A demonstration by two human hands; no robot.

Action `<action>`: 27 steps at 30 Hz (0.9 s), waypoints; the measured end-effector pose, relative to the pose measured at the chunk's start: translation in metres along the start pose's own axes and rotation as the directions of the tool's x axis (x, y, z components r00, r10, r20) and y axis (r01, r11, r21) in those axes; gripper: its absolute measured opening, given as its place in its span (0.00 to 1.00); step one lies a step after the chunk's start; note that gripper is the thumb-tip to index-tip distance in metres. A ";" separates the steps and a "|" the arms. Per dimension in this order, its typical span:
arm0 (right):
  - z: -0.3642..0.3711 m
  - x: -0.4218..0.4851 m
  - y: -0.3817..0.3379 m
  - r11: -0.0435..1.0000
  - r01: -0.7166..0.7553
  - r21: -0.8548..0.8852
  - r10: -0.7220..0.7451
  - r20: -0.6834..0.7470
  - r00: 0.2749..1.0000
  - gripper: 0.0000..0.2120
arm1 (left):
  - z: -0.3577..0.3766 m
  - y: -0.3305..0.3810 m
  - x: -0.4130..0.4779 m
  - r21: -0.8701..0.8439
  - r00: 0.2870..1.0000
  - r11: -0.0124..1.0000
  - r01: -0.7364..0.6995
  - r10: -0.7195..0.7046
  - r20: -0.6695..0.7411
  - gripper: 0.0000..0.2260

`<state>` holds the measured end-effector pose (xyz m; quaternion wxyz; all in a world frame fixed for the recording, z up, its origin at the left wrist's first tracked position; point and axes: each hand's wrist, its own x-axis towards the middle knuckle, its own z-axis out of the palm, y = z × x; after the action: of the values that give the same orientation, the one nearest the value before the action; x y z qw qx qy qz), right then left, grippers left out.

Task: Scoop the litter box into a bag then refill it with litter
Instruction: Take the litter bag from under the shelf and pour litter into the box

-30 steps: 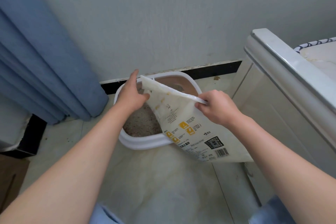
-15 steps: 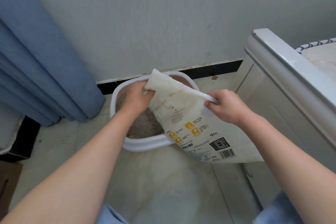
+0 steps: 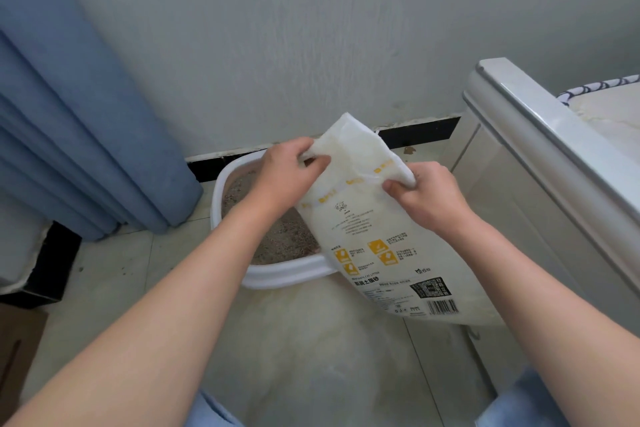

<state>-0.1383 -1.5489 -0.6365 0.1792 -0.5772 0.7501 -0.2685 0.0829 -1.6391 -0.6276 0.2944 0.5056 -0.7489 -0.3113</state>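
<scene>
Presently, a pale grey painted wall (image 3: 311, 28) fills the background. A pleated blue fabric curtain (image 3: 69, 114) hangs at left and a glossy white panelled cabinet (image 3: 554, 166) stands at right, over a beige tiled floor (image 3: 311, 357). An oval white plastic litter box (image 3: 287, 276) sits on the floor by the black skirting and holds grey-brown granular litter (image 3: 284, 236). A white printed litter bag (image 3: 374, 239) with yellow icons and a barcode slants across the box's right side, top raised. The left hand (image 3: 284, 177) pinches the bag's top left corner with curled fingers. The right hand (image 3: 429, 198) grips the top right edge.
</scene>
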 end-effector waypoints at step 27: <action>-0.015 -0.001 0.019 0.989 -0.037 0.145 0.028 0.064 0.998 0.08 | 0.020 -0.083 0.008 -0.592 0.742 0.497 0.635 -0.606 0.288 0.16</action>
<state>-0.1614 -1.5412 -0.6363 0.2485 -0.5580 0.7320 -0.3018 0.1128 -1.6672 -0.7027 0.3047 0.5959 -0.3632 -0.6481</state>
